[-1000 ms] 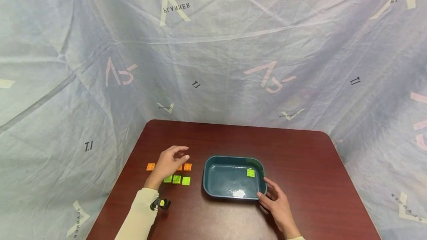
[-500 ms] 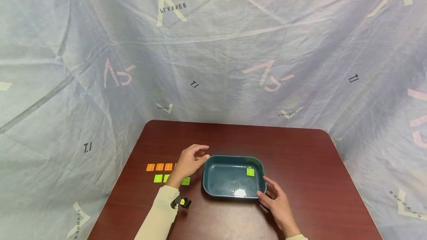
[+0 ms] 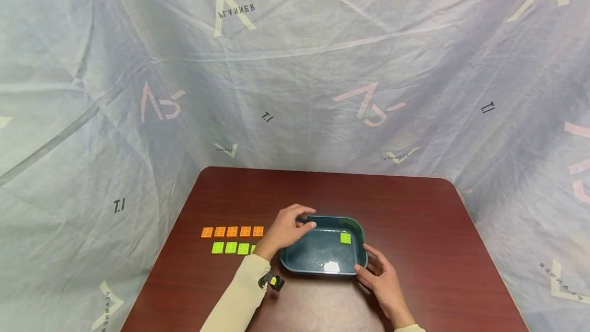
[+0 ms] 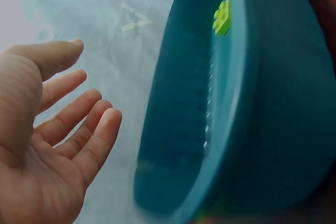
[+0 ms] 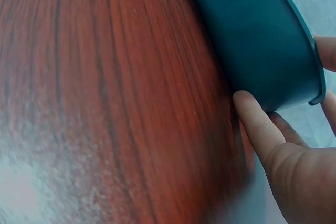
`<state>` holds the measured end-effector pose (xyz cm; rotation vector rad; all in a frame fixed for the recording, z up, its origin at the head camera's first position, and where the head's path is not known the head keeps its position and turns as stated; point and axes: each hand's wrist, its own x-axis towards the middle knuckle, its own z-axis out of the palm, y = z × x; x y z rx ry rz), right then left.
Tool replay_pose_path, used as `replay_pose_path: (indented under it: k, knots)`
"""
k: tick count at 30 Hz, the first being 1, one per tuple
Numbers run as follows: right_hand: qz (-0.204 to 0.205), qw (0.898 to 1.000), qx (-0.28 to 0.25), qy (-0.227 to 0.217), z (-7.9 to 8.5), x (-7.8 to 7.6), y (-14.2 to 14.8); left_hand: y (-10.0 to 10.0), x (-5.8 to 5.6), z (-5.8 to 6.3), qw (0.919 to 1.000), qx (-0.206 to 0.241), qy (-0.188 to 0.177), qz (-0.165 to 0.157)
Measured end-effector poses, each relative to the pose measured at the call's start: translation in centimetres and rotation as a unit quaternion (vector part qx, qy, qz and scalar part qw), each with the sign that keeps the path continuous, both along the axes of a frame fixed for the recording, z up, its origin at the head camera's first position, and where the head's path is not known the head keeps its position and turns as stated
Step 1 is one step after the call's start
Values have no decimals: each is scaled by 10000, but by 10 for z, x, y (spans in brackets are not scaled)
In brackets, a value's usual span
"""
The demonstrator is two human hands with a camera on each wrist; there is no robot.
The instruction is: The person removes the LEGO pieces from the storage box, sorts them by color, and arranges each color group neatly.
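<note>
My left hand (image 3: 286,227) is over the left part of a dark teal plastic tray (image 3: 318,256), holding nothing. Seen from the left wrist, the fingers of that hand (image 4: 58,124) are loosely spread beside the tray's wall. One lime-green toy building brick (image 3: 345,238) lies inside the tray toward the right. At the tray's right end, my right hand (image 3: 382,281) grips the near corner, thumb at the front and fingers along the side. The right wrist view has a fingertip (image 5: 244,98) low on the outer wall.
Left of the tray, a row of several orange bricks (image 3: 232,231) lies behind a row of several green bricks (image 3: 230,247), the latter partly hidden by my left arm. The dark red wooden table (image 3: 392,199) is enclosed by grey printed cloth (image 3: 295,81).
My left hand has moved right, from above the brick rows to over the tray, uncovering the orange row. The right hand and the brick in the tray have stayed put.
</note>
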<state>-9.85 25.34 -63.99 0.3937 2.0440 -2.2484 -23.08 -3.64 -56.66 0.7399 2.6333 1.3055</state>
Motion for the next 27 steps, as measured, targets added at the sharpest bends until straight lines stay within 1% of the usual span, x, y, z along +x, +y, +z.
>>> replay_pose_path:
  k: [5,9,15,19,22,27]
  knots:
    - [2,10000,-34,-21,-1,0,0,20,-2,-7,9995,-132,47,-283]
    - [3,10000,-15,-7,-2,-1,0,35,-3,-10,9989,-293,36,-367]
    - [16,10000,61,-23,-1,-1,0,57,-5,-16,9965,-679,11,-488]
    - [8,10000,65,-18,-1,-1,0,72,-9,-25,9948,-809,165,-591]
    - [24,10000,23,-15,-1,-1,0,83,-12,-34,9946,-835,246,-565]
    - [54,10000,2,-36,0,-1,-1,96,-13,-50,9946,-883,143,-525]
